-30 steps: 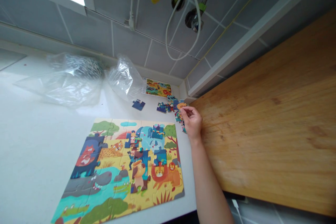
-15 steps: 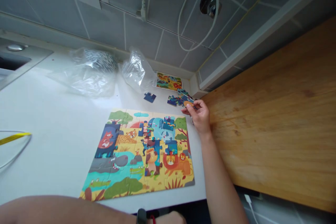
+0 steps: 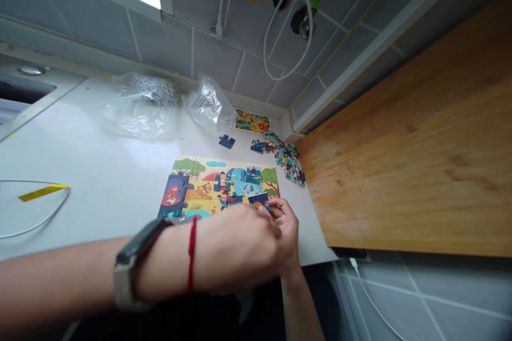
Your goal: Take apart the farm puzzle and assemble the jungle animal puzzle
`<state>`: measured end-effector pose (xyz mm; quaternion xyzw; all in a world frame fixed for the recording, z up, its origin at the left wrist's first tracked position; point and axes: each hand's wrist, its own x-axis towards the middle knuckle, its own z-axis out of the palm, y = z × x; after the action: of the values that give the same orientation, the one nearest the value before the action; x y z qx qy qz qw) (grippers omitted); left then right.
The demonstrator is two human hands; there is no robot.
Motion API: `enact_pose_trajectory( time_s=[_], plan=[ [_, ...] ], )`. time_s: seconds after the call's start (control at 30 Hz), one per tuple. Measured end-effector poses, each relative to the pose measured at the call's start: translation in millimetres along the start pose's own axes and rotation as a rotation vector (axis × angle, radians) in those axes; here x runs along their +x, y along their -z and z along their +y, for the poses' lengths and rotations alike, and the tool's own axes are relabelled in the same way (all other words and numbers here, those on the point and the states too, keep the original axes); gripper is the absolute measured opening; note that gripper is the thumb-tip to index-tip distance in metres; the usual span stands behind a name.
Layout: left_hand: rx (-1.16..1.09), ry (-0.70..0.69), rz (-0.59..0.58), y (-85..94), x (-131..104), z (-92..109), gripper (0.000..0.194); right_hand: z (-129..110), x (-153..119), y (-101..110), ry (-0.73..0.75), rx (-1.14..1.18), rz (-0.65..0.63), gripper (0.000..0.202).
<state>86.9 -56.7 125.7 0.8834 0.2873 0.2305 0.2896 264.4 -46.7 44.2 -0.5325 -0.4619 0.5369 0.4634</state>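
My right hand [image 3: 287,221] is closed on a dark blue puzzle piece [image 3: 258,198], held above the right part of the animal jigsaw puzzle [image 3: 200,192]. Against it, my left hand [image 3: 240,245] crosses in from the left, curled, its fingertips hidden; whether it grips anything does not show. A dark watch and a red string circle the left wrist. Several dark pieces lie on top of the puzzle picture, one with a red fox [image 3: 173,196]. The puzzle's lower part is hidden behind my left hand and forearm.
Loose puzzle pieces [image 3: 287,160] lie heaped beside the wooden panel [image 3: 408,170]. One blue piece [image 3: 226,141] lies apart, near a small picture card [image 3: 252,121]. Clear plastic bags [image 3: 210,104] rest by the tiled wall. A white cable [image 3: 60,208] is at left.
My right hand has moved from the loose pieces toward me, over the puzzle, carrying a piece. My left hand has come up from the bottom edge to meet it.
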Motion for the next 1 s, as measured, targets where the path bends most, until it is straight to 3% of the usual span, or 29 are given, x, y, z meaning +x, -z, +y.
enact_pose_trajectory(
  time_s=[0.07, 0.13, 0.23, 0.37, 0.57, 0.67, 0.83, 1.0],
  plan=[
    [0.122, 0.098, -0.04, 36.6, 2.7, -22.6, 0.017, 3.0, -8.9, -6.0, -0.02, 0.012, 0.021, 0.042],
    [0.233, 0.227, -0.048, 56.7, 7.0, -45.1, 0.017, 5.0, -11.7, -11.4, -0.042, 0.03, 0.035, 0.042],
    [0.249, 0.281, -0.093, 65.2, 10.9, -69.8, 0.025, 4.2, -10.0, -18.7, -0.043, 0.072, 0.076, 0.041],
    [0.182, 0.271, -0.229, 81.9, 2.9, -87.2, 0.032, -5.6, -4.6, -29.3, -0.053, 0.101, 0.069, 0.042],
    [0.379, 0.538, -0.091, 127.6, -20.7, -114.4, 0.029, -20.0, 24.7, -48.8, -0.014, 0.018, -0.016, 0.051],
    [0.323, 0.548, -0.16, 123.2, -18.6, -125.6, 0.031, -19.1, 54.2, -56.7, 0.074, -0.141, -0.069, 0.047],
    [0.337, 0.572, -0.302, 88.5, -2.7, -130.1, 0.038, -18.3, 96.1, -57.4, 0.286, -0.474, -0.119, 0.025],
    [0.369, 0.603, -0.379, 66.7, 4.3, -127.5, 0.044, -22.1, 106.6, -45.4, 0.265, -0.67, -0.409, 0.023]
  ],
)
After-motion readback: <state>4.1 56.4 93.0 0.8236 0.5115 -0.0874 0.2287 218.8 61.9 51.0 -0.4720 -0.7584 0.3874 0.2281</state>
